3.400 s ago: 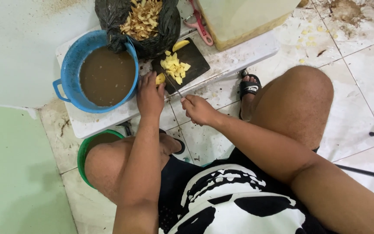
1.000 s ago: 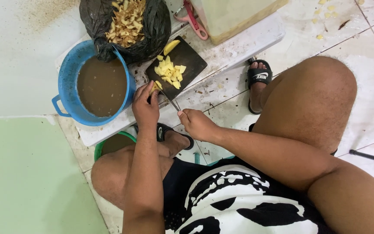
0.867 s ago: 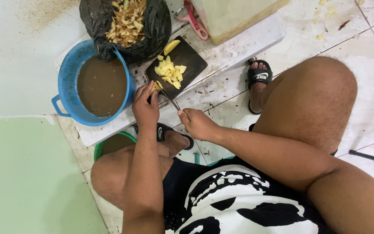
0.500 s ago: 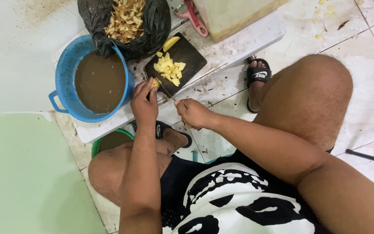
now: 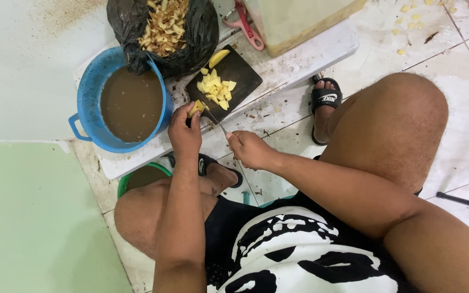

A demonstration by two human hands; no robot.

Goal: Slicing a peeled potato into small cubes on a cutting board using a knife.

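Observation:
My left hand (image 5: pixel 184 132) pinches a yellow potato piece (image 5: pixel 195 107) at the near corner of a dark cutting board (image 5: pixel 241 69). My right hand (image 5: pixel 249 148) grips a knife (image 5: pixel 216 120) whose blade points up at that piece. A heap of cut yellow pieces (image 5: pixel 216 89) lies in the middle of the board, with one larger slice (image 5: pixel 217 57) at its far edge. The board rests on a low white table (image 5: pixel 305 53).
A blue tub (image 5: pixel 89 111) of brown water sits left of the board. Behind it is a black bag of peelings (image 5: pixel 166 24). A pink peeler (image 5: pixel 247 27) and a pale container (image 5: pixel 299 19) lie further back. A green bucket (image 5: pixel 126 182) stands under the table by my knees.
The knife has worked through the held piece with small strokes. My right hand shifted slightly back and forth; my left hand stays at the board's near corner. The view drifted a little.

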